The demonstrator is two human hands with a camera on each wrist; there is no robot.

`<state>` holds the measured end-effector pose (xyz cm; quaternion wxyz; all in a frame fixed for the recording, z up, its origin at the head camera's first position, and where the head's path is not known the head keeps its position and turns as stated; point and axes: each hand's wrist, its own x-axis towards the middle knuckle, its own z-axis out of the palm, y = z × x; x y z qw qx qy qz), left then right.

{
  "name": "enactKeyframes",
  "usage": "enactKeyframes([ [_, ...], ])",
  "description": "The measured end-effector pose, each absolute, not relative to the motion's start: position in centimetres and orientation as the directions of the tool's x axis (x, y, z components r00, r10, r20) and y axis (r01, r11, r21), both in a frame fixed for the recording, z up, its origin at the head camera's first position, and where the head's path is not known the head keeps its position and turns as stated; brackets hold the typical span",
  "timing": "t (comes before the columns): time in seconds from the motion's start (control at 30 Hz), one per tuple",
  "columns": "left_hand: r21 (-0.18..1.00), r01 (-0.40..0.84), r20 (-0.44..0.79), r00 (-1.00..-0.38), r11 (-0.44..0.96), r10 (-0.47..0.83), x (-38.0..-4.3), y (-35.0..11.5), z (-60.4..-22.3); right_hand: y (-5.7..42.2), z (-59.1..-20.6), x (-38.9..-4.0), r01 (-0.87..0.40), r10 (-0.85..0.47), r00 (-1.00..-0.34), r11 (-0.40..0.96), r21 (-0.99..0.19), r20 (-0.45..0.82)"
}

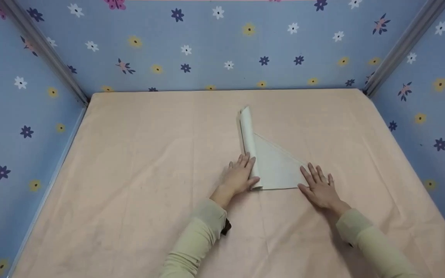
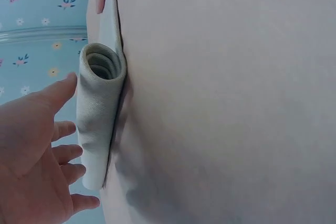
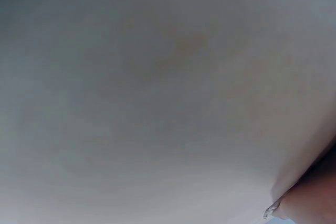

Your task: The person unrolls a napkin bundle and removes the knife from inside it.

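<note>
A pale grey-green cloth (image 1: 278,166) lies on the covered table, its left side wound into a narrow roll (image 1: 247,129) and its right side flat, with a slanting far edge. My left hand (image 1: 239,178) rests on the near part of the roll, fingers extended along its left side. In the left wrist view, the coiled layers show at the end of the roll (image 2: 97,119), beside the spread fingers. With fingers spread, my right hand (image 1: 322,192) touches the right edge of the flat part. Only a blurred bit of that hand (image 3: 310,203) appears in the right wrist view.
A creased peach cover (image 1: 129,162) spreads over the whole table. Blue flowered panels (image 1: 203,46) enclose the back and both sides, with grey metal posts (image 1: 408,46) at the back corners.
</note>
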<state>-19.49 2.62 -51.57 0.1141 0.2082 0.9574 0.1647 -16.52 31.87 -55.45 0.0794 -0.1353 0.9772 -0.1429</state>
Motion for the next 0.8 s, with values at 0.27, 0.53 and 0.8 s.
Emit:
enactKeyframes([
  [0.27, 0.328, 0.388, -0.123, -0.886, 0.861, 0.446, -19.7, 3.8, -51.2, 31.9, -55.5, -16.5, -0.245, -0.291, -0.950, 0.921, -0.303, -0.114],
  [0.53, 0.301, 0.420, -0.077, -0.884, 0.856, 0.461, -19.9, 5.4, -51.6, 32.0, -55.4, -16.5, -0.250, -0.293, -0.950, 0.919, -0.303, -0.104],
  [0.8, 0.279, 0.438, -0.060, -0.880, 0.855, 0.471, -19.9, 6.6, -52.3, 32.0, -55.5, -16.5, -0.247, -0.291, -0.950, 0.921, -0.300, -0.109],
])
